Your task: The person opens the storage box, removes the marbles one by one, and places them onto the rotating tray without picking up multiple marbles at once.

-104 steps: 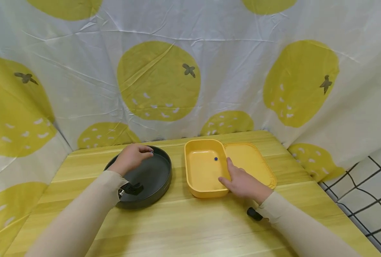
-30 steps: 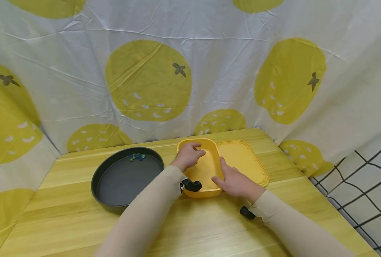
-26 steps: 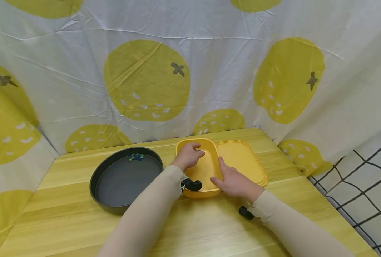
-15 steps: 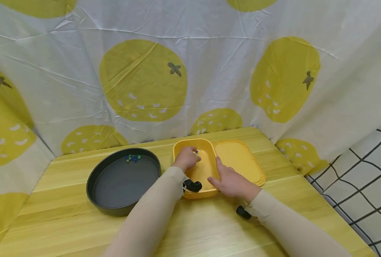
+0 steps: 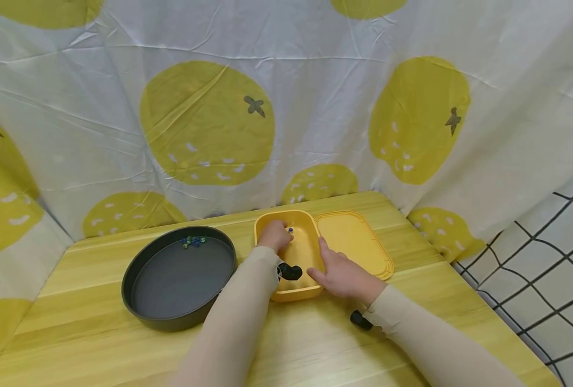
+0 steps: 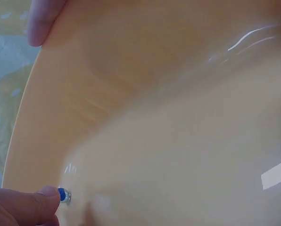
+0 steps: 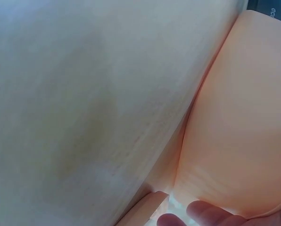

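Note:
A yellow box [image 5: 293, 269] stands open at the table's middle, its lid [image 5: 356, 244] lying flat on its right. My left hand [image 5: 273, 235] reaches into the box's far left corner. In the left wrist view one fingertip [image 6: 25, 209] touches a small blue bead [image 6: 63, 195] on the box floor, while another fingertip [image 6: 44, 21] stays well apart from it. The same blue bead [image 5: 290, 230] shows beside that hand in the head view. My right hand [image 5: 342, 274] lies flat on the box's right rim, fingers straight, its fingertips [image 7: 202, 219] against the box wall [image 7: 235, 132].
A black round pan [image 5: 146, 301] sits left of the box, with several small beads [image 5: 192, 242] at its far side. A fruit-print cloth [image 5: 209, 123] walls in the table at the back and sides. A black grid [image 5: 533, 252] stands off the table's right edge.
My left hand left the pan and went into the yellow box, settling at its far left corner by the bead. The bead lies farther left than before. The right hand stayed on the rim.

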{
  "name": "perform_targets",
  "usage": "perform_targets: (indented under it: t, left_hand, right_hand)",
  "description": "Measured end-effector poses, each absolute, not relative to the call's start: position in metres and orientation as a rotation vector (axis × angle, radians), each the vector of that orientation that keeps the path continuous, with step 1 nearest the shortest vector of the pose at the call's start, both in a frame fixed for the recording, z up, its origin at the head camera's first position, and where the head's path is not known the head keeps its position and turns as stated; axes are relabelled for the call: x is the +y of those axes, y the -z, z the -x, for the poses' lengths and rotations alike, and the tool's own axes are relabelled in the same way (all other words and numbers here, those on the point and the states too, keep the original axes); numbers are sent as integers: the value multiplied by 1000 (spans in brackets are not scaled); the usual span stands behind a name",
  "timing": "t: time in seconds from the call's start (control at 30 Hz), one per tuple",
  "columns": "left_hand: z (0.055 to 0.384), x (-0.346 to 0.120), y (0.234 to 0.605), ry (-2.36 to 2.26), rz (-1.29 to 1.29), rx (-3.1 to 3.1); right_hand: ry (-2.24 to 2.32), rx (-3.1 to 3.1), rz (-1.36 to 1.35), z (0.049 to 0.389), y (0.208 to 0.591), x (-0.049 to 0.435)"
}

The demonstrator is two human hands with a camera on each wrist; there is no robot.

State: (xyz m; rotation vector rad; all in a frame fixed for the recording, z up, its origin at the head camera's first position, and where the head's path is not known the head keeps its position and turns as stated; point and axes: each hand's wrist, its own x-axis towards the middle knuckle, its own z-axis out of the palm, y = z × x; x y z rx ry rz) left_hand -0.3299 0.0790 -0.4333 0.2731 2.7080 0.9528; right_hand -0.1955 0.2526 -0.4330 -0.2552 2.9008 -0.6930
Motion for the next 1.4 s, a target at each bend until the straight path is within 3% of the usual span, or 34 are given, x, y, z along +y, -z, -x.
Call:
perform_targets:
  t: [1.4]
  left_hand:
    - [320, 96, 442, -795, -455, 2716]
  right_hand:
    - [698, 2894, 240, 192, 427, 251]
